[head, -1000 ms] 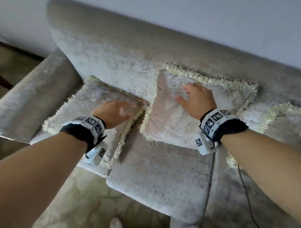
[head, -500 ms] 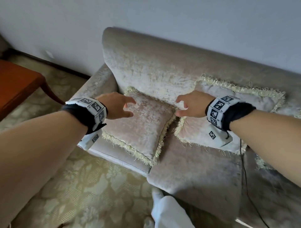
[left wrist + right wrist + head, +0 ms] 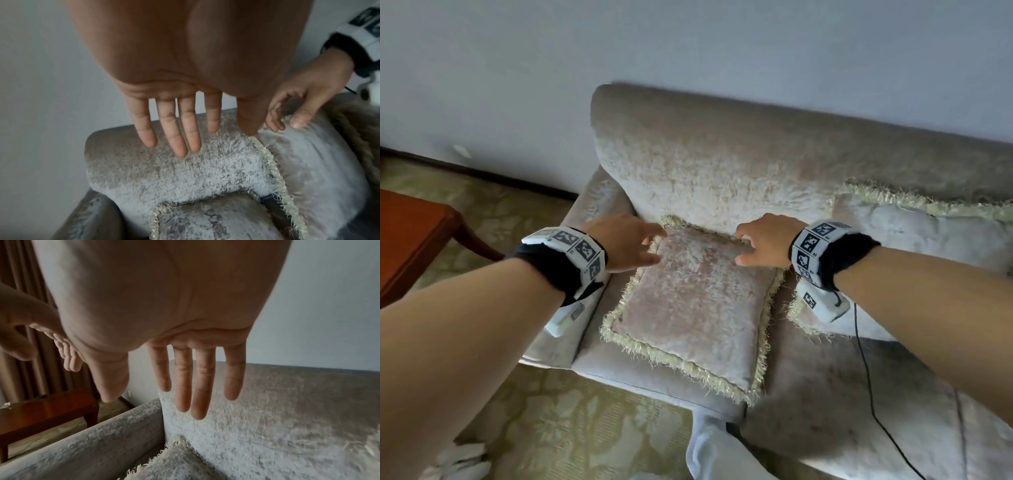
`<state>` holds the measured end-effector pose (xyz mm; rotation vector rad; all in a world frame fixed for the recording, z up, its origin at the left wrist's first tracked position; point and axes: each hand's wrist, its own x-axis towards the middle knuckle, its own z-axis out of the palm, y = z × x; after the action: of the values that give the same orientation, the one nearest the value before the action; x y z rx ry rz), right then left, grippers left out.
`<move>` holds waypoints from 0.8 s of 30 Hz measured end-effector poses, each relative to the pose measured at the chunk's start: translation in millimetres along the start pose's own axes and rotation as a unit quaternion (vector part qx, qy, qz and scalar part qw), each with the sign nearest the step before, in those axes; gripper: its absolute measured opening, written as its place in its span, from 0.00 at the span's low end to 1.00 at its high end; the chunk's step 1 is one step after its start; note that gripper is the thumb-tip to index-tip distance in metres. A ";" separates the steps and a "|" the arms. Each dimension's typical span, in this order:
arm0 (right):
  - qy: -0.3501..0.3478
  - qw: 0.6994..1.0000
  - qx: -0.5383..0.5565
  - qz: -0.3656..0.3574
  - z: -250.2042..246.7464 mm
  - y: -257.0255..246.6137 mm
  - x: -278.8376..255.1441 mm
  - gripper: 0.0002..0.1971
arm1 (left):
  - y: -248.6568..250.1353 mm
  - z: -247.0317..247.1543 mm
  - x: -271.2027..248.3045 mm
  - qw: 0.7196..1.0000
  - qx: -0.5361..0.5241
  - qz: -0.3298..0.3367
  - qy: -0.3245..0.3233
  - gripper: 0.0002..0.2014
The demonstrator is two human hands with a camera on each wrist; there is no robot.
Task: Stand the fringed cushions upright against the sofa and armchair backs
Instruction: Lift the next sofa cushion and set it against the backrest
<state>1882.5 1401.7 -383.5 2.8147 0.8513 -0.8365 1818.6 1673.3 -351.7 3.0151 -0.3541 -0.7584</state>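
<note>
Since the earlier frame both hands have gone from the two cushions to the flat cushion (image 3: pixel 688 301) lying on the sofa seat (image 3: pixel 654 380) by the armrest. The left hand (image 3: pixel 619 245) and right hand (image 3: pixel 763 241) reach its far corners with fingers spread, holding nothing yet. I would pinch both top corners evenly, then tip it up until it leans on the sofa back (image 3: pixel 722 164)

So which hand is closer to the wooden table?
Left. The left hand hovers at the flat cushion's corner nearest the wooden table; the right hand reaches its far corner.
</note>
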 end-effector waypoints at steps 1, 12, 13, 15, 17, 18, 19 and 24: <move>-0.001 1.000 0.008 0.003 -0.5 -4.0 9.7 0.33 | -9.5 2.9 8.5 1.000 -0.015 0.003 -0.004 0.27; 0.078 0.941 0.280 0.171 91.1 -11.9 75.5 0.39 | -85.1 97.6 142.4 0.975 -0.210 0.065 -0.016 0.40; 0.100 0.925 0.310 0.197 108.6 -11.4 82.3 0.40 | -90.8 115.4 157.9 0.969 -0.239 0.057 -0.012 0.39; 0.118 0.886 0.368 0.255 148.0 -9.1 99.4 0.41 | -100.2 154.5 184.5 0.953 -0.301 0.035 -0.007 0.37; 0.122 0.847 0.417 0.306 188.4 -5.4 118.6 0.45 | -106.1 192.1 206.7 0.927 -0.376 0.011 0.002 0.36; 0.125 0.831 0.433 0.327 209.4 -3.3 129.0 0.49 | -108.3 211.6 217.4 0.912 -0.410 -0.007 0.007 0.36; 0.129 0.815 0.448 0.345 229.2 -0.9 139.1 0.53 | -110.2 229.6 227.4 0.898 -0.440 -0.028 0.010 0.37; 0.159 0.729 0.520 0.415 311.7 10.1 180.1 0.51 | -111.2 308.8 270.6 0.845 -0.521 -0.117 0.017 0.43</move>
<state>1863.7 1409.6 -743.1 3.6044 -1.3319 -0.7625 1929.7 1735.1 -757.7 2.0213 0.3492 -0.6043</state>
